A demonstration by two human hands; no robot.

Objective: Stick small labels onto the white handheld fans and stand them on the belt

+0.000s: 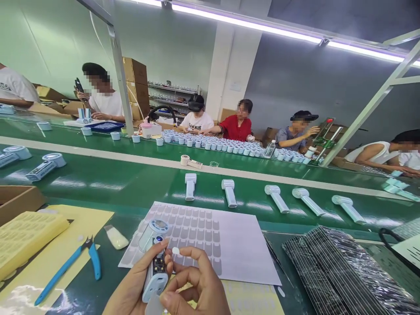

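My left hand (139, 273) is closed around a light blue handheld fan (155, 280), its round head pointing away from me. Along the handle runs a dark strip with small components. My right hand (197, 280) is beside the handle, fingers curled. At its thumb tip is a grey rounded sticker (153, 305), partly out of frame at the bottom. A small white piece (176, 250) shows at the right index fingertip; whether it sticks there I cannot tell. Under both hands lies a white sheet (243, 236) with rows of grey stickers.
Blue-handled nippers (62, 271) lie left on yellow paper, near a yellow sticker stack (29, 238). Tweezers (277, 258) and bundled silvery strips (348, 271) are at right. Several fans (229, 192) rest on the green conveyor (131, 175). Several co-workers sit across it.
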